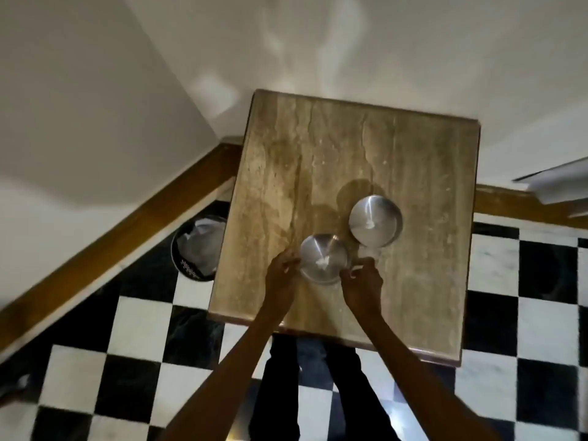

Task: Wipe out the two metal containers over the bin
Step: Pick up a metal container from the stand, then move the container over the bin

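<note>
Two round metal containers stand on a square stone-patterned table [413, 173], seen from above. The nearer container [324, 259] is close to the front edge of the table and sits directly between the two hands; a small white lump lies on its bottom. The left hand [281, 275] is at its left rim, with the fingers curled and the fingertips touching or almost touching the metal edge — the blur does not let me decide which. The right hand [361, 286] is at the lower right of the rim, its fingers bent inward as in a pinch; something small and pale seems to be between the fingertips, but I cannot tell what it is, or if the hand grips the rim itself.

The farther container [375, 221] stands up and to the right of the first one, very close to it, apart from both hands. It also has a white speck inside.

The bin [199, 249] stands on the black and white checkered floor [541, 281], just beside the left edge of the table and partly hidden under it — it is dark, round, and holds crumpled white paper.
</note>
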The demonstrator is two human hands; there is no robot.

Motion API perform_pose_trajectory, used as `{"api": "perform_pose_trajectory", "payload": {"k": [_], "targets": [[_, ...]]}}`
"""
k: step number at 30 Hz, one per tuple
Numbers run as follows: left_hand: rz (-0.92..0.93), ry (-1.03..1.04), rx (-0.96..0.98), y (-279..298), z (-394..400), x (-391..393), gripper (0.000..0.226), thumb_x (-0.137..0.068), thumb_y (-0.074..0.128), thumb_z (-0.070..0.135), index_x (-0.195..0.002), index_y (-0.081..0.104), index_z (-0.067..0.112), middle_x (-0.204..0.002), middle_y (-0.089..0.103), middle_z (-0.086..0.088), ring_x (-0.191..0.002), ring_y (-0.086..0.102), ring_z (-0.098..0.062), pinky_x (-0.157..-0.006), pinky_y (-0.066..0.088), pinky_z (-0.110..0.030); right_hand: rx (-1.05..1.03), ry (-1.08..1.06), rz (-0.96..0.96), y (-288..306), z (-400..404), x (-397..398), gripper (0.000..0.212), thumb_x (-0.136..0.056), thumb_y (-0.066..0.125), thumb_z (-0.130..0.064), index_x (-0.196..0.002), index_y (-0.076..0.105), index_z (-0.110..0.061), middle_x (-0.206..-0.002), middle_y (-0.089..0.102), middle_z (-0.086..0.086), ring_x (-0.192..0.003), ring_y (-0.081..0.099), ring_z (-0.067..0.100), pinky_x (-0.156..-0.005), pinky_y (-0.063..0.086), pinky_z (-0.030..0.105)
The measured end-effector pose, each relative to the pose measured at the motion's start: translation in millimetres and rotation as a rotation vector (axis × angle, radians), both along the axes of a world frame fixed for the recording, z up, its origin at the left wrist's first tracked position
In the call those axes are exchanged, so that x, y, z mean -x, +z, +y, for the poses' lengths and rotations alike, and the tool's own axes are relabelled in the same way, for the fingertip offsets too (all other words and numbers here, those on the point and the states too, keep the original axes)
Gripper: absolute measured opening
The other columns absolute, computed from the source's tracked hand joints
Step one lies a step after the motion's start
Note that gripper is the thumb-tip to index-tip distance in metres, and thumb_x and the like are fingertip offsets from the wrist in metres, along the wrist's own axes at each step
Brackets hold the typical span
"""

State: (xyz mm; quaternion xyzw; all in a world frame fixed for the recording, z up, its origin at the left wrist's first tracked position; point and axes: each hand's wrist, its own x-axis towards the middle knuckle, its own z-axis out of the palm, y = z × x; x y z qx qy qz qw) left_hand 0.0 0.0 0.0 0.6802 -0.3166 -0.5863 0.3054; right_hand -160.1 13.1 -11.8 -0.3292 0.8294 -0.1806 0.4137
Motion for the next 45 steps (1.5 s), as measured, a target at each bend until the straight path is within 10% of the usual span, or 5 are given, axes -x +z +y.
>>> {"api": "perform_pose_trajectory", "payload": {"k": [16,21,28,38,45], "targets": [[0.516,0.437,-0.425,-14.4,-6.5,-41.4,0.022,-0.099,0.056,0.029,-0.093,0.073,0.017,-0.082,0.077,-0.002,-0.087,0.066,-0.024,-0.070,0.053,-0.033,0.005,0.138,-0.041,9.7,-14.7,-20.1,0.021,-0.083,0.078,-0.022,-0.098,0.073,-0.008,-0.082,0.080,0.008,-0.074,0.077,0.023,-0.079,0.063,0.047],[1.108,0.494,-0.481,-8.0,10.3,-97.7,0.061,-0.087,0.061,0.056,-0.131,0.066,0.014,-0.134,0.064,-0.019,-0.122,0.060,-0.038,-0.114,0.038,-0.060,0.044,0.325,-0.080,36.9,-25.9,-73.8,0.016,-0.074,0.085,-0.027,-0.080,0.073,-0.018,-0.066,0.075,-0.009,-0.060,0.070,0.001,-0.062,0.054,0.015],[1.414,0.549,-0.408,-3.3,18.7,-175.0,0.093,-0.075,0.071,0.069,-0.144,0.054,0.009,-0.147,0.054,-0.026,-0.130,0.053,-0.050,-0.101,0.048,-0.068,0.118,0.402,-0.169,36.9,-49.1,-167.2,0.005,-0.079,0.079,-0.018,-0.082,0.075,-0.017,-0.063,0.070,-0.006,-0.056,0.063,-0.003,-0.049,0.044,0.006],[0.979,0.810,-0.357,-96.5,-31.9,-256.5,0.059,-0.078,0.071,0.062,-0.122,0.073,0.022,-0.123,0.073,-0.022,-0.112,0.069,-0.045,-0.096,0.054,-0.064,0.197,0.949,-0.226,-28.8,-107.9,-246.5,0.031,-0.099,0.055,-0.032,-0.127,0.061,-0.021,-0.121,0.064,-0.002,-0.109,0.062,0.005,-0.083,0.053,0.011],[-0.196,0.244,-0.108,-163.6,-44.1,-260.6,0.102,-0.053,0.076,0.078,-0.138,0.054,0.026,-0.121,0.067,-0.002,-0.107,0.064,-0.016,-0.084,0.056,-0.029,0.302,1.207,-0.048,-49.3,-134.0,-265.4,0.051,-0.102,0.044,-0.048,-0.147,0.038,-0.026,-0.151,0.042,-0.001,-0.135,0.041,0.005,-0.099,0.057,0.031]]}}
